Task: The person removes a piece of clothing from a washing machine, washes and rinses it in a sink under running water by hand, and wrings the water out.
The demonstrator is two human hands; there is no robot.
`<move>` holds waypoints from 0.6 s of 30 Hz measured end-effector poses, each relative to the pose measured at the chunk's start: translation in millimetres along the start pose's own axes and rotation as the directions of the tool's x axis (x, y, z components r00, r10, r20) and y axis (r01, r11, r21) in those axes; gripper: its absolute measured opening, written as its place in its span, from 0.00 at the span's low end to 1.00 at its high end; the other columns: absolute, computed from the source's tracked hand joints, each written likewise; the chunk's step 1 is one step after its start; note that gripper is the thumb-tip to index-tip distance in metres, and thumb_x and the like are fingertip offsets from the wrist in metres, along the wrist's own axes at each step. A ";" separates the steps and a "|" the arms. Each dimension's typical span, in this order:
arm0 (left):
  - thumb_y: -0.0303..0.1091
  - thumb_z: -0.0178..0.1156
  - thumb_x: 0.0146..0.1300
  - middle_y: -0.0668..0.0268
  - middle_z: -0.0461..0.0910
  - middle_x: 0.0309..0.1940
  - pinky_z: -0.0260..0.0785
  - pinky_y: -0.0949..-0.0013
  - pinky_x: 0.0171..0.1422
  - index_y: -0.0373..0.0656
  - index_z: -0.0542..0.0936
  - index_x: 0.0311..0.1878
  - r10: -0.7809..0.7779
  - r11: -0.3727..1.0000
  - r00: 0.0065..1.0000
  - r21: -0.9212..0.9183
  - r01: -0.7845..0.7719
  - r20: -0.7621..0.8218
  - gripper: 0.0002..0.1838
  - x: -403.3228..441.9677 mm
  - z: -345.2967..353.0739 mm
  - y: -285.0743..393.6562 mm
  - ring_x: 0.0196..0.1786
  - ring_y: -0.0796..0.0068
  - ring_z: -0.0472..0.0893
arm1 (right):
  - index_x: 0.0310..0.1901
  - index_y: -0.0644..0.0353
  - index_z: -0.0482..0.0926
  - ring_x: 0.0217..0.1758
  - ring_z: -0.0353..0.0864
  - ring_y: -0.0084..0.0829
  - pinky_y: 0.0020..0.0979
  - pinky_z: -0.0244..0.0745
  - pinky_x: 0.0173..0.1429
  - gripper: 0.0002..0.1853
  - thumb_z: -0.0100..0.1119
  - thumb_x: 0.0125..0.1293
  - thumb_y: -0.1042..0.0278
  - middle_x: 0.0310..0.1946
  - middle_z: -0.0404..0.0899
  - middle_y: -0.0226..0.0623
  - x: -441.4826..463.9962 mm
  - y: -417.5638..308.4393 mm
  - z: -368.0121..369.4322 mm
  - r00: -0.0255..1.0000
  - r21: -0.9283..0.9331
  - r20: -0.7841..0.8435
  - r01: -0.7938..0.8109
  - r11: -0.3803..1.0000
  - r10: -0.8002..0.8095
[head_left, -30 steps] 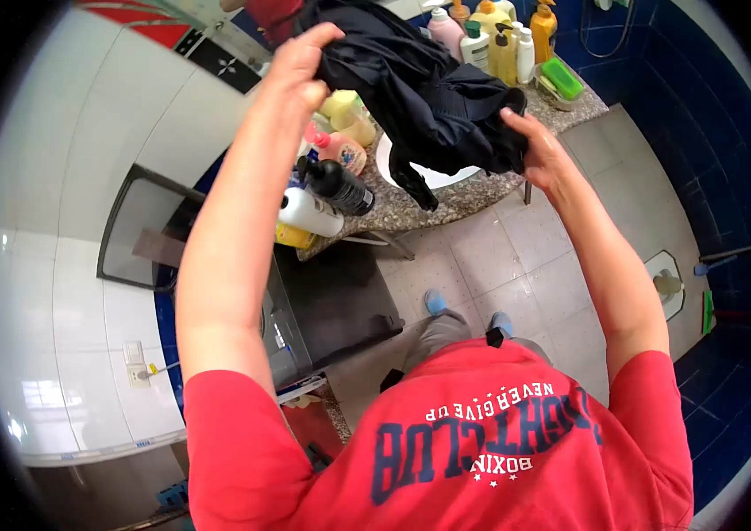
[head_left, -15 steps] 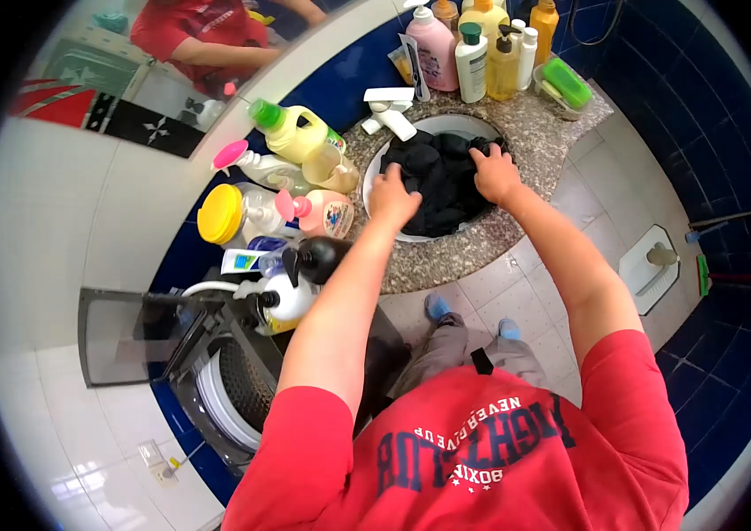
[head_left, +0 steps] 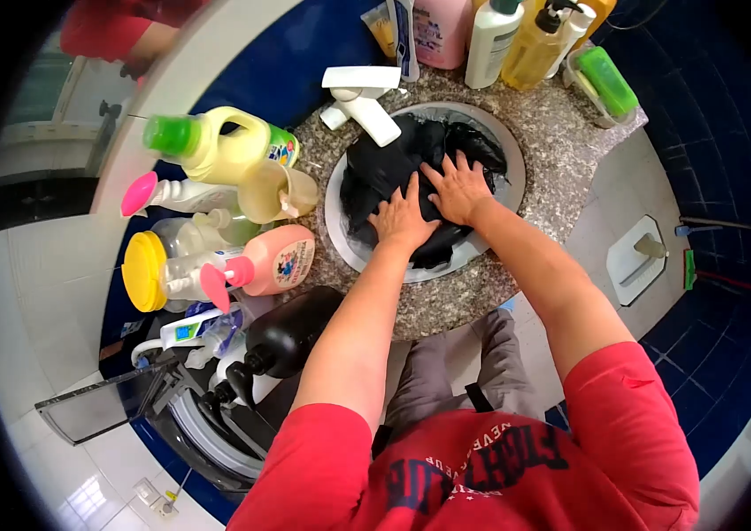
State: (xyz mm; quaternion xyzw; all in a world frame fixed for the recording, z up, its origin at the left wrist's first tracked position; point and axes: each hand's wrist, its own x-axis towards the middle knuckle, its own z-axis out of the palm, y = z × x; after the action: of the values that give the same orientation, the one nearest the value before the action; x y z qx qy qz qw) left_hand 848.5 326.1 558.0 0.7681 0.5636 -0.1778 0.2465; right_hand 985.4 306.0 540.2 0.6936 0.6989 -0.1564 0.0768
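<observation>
A heap of wet-looking black clothing (head_left: 382,168) fills the round white washbasin (head_left: 336,221). My left hand (head_left: 404,223) lies on the near part of the cloth, fingers spread and palm down. Just to its right, my right hand (head_left: 458,191) also rests on the fabric with its fingers apart. Neither hand grips the cloth. The white tap (head_left: 366,104) juts over the far left rim of the basin, above the clothing. How many garments there are cannot be made out.
Speckled stone countertop (head_left: 552,168) surrounds the basin. Left of it stand a yellow detergent jug (head_left: 232,146), a cup (head_left: 260,193), a pink pump bottle (head_left: 280,259) and a black pump bottle (head_left: 291,332). Several bottles line the back; a green soap box (head_left: 607,80) sits right. A washing machine (head_left: 216,434) stands lower left.
The view has come closer to the basin. My hands have moved inward, nearer each other, and now lie flatter on the black clothing; the right hand has left the basin's right side.
</observation>
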 end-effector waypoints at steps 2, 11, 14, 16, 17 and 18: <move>0.55 0.68 0.53 0.55 0.61 0.70 0.58 0.42 0.69 0.63 0.48 0.76 -0.006 0.998 0.998 -0.056 0.009 0.063 0.52 8.8 -2.5 -0.5 0.69 0.48 0.65 | 0.70 0.45 0.62 0.69 0.62 0.48 0.50 0.60 0.68 0.29 0.49 0.69 0.51 0.69 0.60 0.44 11.0 4.3 4.2 0.997 0.144 0.069 0.021 0.989 -0.031; 0.63 0.58 0.55 0.57 0.64 0.70 0.51 0.56 0.76 0.49 0.68 0.69 -0.081 0.990 0.993 -0.119 0.071 -0.081 0.42 58.6 37.7 -17.9 0.72 0.54 0.62 | 0.62 0.66 0.70 0.72 0.63 0.38 0.31 0.54 0.75 0.30 0.45 0.65 0.52 0.67 0.66 0.45 91.7 45.4 119.6 0.940 0.355 0.110 0.266 0.896 -0.323; 0.59 0.59 0.56 0.57 0.64 0.70 0.48 0.57 0.77 0.47 0.68 0.69 0.005 0.998 0.957 -0.052 -0.021 -0.288 0.40 76.8 57.3 -31.2 0.73 0.55 0.60 | 0.61 0.65 0.72 0.71 0.64 0.39 0.32 0.55 0.74 0.29 0.46 0.65 0.52 0.66 0.67 0.45 110.0 50.4 142.3 0.953 0.271 0.252 0.099 0.957 -0.170; 0.57 0.60 0.56 0.57 0.65 0.69 0.47 0.57 0.77 0.47 0.68 0.69 0.053 0.999 0.938 0.014 -0.051 -0.344 0.39 87.7 66.0 -39.6 0.73 0.56 0.59 | 0.60 0.64 0.73 0.70 0.65 0.39 0.33 0.57 0.73 0.28 0.47 0.65 0.53 0.65 0.68 0.46 116.3 55.8 140.7 0.947 0.233 0.297 0.055 0.971 -0.125; 0.54 0.59 0.57 0.56 0.66 0.68 0.51 0.58 0.76 0.46 0.69 0.67 0.051 0.994 0.962 0.105 -0.024 -0.267 0.37 91.1 68.4 -42.8 0.72 0.57 0.61 | 0.60 0.64 0.73 0.69 0.66 0.39 0.34 0.57 0.73 0.28 0.47 0.65 0.53 0.65 0.68 0.46 117.1 57.0 138.2 0.945 0.222 0.307 0.046 0.974 -0.114; 0.51 0.58 0.58 0.56 0.68 0.67 0.54 0.59 0.75 0.45 0.70 0.66 0.046 0.980 0.980 0.197 -0.006 -0.194 0.34 94.3 67.7 -44.2 0.71 0.59 0.63 | 0.60 0.64 0.74 0.69 0.67 0.39 0.34 0.58 0.73 0.27 0.48 0.65 0.53 0.65 0.69 0.46 119.1 58.7 134.2 0.945 0.216 0.311 0.032 0.976 -0.100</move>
State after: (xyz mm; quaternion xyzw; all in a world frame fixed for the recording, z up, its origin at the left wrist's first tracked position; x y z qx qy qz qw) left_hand 835.1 371.0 443.0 0.8098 0.5550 -0.1517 0.1148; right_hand 1025.9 374.4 368.9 0.6393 0.6800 -0.3414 0.1109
